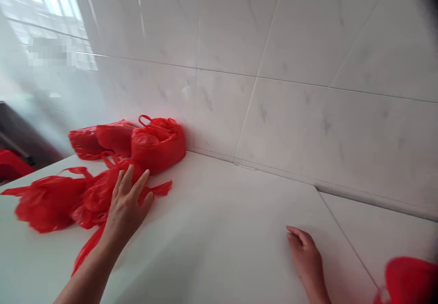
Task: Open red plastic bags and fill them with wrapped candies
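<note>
My left hand (126,206) reaches over a red plastic bag (97,196), its fingers apart and not closed round anything. It overlaps the bag in the picture; whether the fingertips touch it I cannot tell. To its left lies another crumpled red bag (51,201). Behind these, a fuller red bag (159,146) with a loop handle stands against the wall. Over the white tabletop (212,222), my right hand (306,256) has its fingers curled in and the thumb near the index finger. Nothing shows between them.
More red bags (116,137) lie along the tiled wall (226,107) at the back left. A seam divides the table from a second white panel (369,222) on the right. A blurred red object (412,279) sits at the lower right corner. A barred window (44,2) is at upper left.
</note>
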Action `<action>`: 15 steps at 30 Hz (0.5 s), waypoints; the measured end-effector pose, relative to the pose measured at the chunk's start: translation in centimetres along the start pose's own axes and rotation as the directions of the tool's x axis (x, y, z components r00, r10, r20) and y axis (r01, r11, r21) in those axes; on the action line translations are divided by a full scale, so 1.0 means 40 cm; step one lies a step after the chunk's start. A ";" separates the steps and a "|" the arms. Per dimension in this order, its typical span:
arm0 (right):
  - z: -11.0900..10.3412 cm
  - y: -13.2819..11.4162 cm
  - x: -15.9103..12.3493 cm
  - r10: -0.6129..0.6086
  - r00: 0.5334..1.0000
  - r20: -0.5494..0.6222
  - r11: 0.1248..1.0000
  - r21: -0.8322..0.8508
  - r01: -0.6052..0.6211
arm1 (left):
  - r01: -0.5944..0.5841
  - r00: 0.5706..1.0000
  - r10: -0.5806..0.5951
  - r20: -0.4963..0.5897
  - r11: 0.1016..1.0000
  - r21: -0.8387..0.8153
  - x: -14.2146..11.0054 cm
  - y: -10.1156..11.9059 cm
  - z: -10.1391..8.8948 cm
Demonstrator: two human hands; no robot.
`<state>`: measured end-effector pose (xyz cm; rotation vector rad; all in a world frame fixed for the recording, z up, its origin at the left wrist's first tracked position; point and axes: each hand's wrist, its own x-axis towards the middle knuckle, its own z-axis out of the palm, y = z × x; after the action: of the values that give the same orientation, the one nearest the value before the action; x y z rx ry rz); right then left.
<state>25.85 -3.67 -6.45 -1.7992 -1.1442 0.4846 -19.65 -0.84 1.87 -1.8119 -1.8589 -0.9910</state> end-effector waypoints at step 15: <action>-0.202 0.071 -0.392 0.326 0.925 0.195 0.752 0.539 -0.379 | -0.471 0.658 0.605 0.449 0.795 -0.383 -0.235 0.164 0.248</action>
<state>25.34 -21.52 -7.01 -1.4560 -0.6026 1.0279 -10.12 -1.17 -9.92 -2.8121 -1.2968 -0.4887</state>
